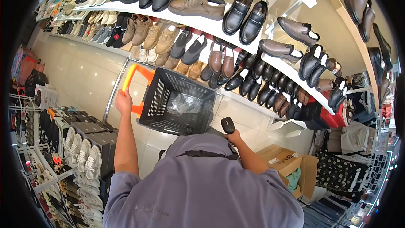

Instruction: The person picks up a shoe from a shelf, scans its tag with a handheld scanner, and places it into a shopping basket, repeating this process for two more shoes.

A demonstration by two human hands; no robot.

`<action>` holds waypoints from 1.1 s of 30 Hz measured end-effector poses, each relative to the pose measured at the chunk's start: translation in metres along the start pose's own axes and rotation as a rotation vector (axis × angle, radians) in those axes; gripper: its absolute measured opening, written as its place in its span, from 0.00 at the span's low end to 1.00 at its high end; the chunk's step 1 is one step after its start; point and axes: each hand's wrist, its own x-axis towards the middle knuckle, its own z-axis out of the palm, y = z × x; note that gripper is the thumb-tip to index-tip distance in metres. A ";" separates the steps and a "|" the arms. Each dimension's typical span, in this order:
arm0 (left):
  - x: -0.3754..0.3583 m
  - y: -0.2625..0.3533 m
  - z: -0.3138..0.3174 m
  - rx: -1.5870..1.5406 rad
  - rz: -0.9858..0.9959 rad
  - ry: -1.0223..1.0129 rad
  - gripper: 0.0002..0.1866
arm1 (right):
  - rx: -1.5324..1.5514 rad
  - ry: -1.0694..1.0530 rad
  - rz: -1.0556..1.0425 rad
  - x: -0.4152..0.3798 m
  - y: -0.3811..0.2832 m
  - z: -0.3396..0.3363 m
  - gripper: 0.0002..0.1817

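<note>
the black perforated shopping basket (177,101) sits at the centre of the view, tilted with its open mouth toward the camera, above the pale tiled floor (84,76). inside it lies a crumpled clear plastic bag (184,103). the orange handle (137,88) runs along the basket's 9 o'clock side, and the left hand (123,101) is wrapped closed around that handle, arm stretched out from the grey sleeve. at the basket's 5 o'clock, just beside its lower corner, the right hand (233,137) is closed on a black handheld scanner (228,125), whose rounded head sticks up above the fingers. the person's grey shirt (202,185) fills the bottom of the view, with a black strap (206,154) across the top of it. from 10 o'clock round to 3 o'clock of the basket, curved white wall shelves (202,23) carry rows of shoes: tan and beige sneakers at 11 o'clock, black and brown leather loafers (247,17) at 1 o'clock, more black dress shoes at 2 o'clock. at 8 o'clock a low rack (80,152) holds white sneakers and dark boxes. at 4 o'clock an open cardboard box (291,164) stands on the floor, with folded clothing beyond it.
</note>
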 end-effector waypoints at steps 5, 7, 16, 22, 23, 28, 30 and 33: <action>0.017 0.012 0.010 0.030 0.031 -0.022 0.20 | -0.079 -0.021 -0.085 0.029 -0.016 0.003 0.26; 0.027 0.016 0.017 0.045 0.061 -0.022 0.20 | -0.101 -0.029 -0.108 0.037 -0.031 -0.002 0.26; 0.041 0.027 0.031 0.039 -0.023 -0.080 0.18 | -0.139 -0.069 -0.068 0.083 -0.045 -0.036 0.29; 0.006 0.139 0.046 0.006 0.464 0.323 0.19 | -0.152 -0.139 -0.141 0.104 -0.055 -0.049 0.27; -0.005 0.173 0.048 -0.110 0.555 0.193 0.17 | -0.149 -0.190 -0.143 0.106 -0.059 -0.053 0.30; -0.057 0.353 0.057 -0.444 0.919 -0.205 0.10 | -0.089 -0.205 -0.177 0.115 -0.068 -0.064 0.30; -0.065 0.416 0.055 -0.462 1.053 -0.223 0.09 | -0.101 -0.220 -0.161 0.117 -0.071 -0.071 0.31; -0.069 0.498 0.047 -0.544 1.148 -0.221 0.09 | -0.044 -0.197 -0.153 0.123 -0.062 -0.080 0.29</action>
